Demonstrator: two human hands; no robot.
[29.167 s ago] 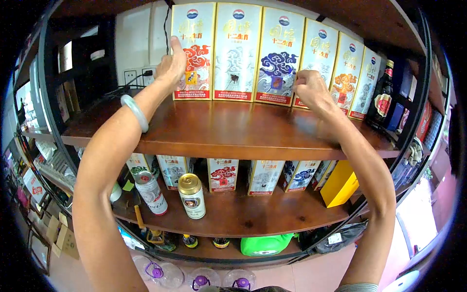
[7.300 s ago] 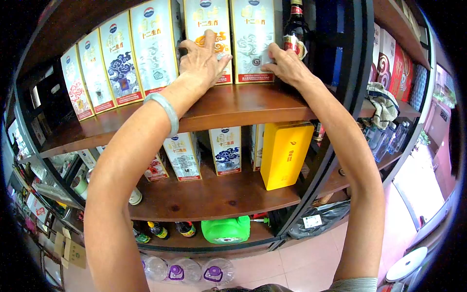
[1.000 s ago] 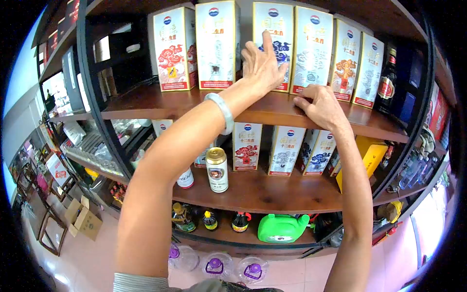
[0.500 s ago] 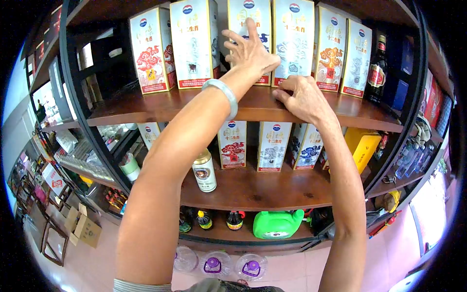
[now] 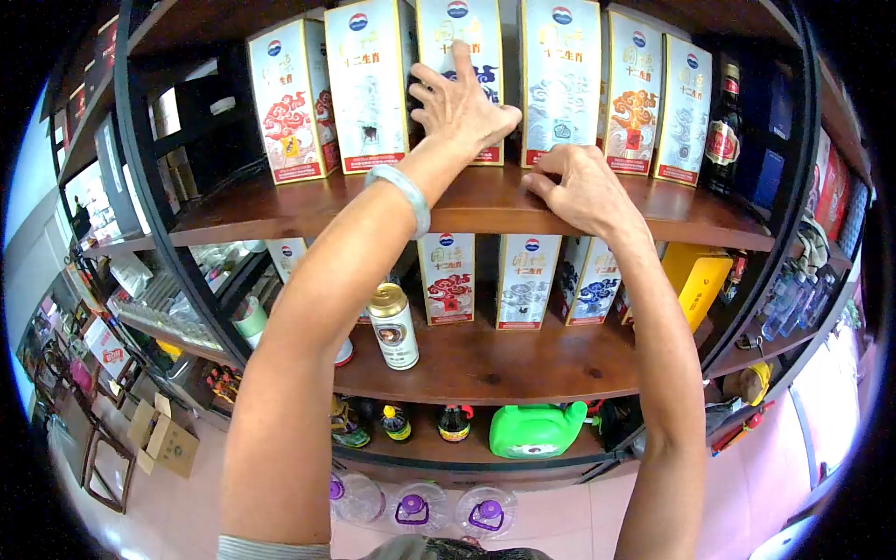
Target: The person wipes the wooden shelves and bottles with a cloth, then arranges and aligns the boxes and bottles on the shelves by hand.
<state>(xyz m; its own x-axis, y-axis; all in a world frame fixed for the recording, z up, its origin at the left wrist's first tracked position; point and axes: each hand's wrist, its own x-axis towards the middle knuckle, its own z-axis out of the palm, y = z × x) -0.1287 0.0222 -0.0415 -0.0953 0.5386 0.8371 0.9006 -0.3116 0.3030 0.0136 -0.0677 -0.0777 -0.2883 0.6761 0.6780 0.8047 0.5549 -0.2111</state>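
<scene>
My left hand (image 5: pixel 459 110) spans the front of a white liquor box (image 5: pixel 459 37) with blue clouds on the upper shelf. Its index finger points up along the face, the other fingers reach the left edge and the thumb is at the right edge. My right hand (image 5: pixel 581 189) rests on the front of the wooden shelf (image 5: pixel 317 207), fingers curled; whatever may be under them is hidden. Behind it stands a box with silver clouds (image 5: pixel 561 84). To the left of my left hand is another liquor box (image 5: pixel 366 89).
A dark bottle (image 5: pixel 724 140) stands at the upper shelf's right end. Below are a beer can (image 5: pixel 394 329), more liquor boxes (image 5: pixel 449 285) and a yellow box (image 5: pixel 695 285). A green jug (image 5: pixel 537 431) sits on the bottom shelf, with clear plastic jugs (image 5: pixel 485 511) on the floor.
My left hand and the blue-cloud box have shifted left, widening the gap to the silver-cloud box. My right hand stays at the shelf edge.
</scene>
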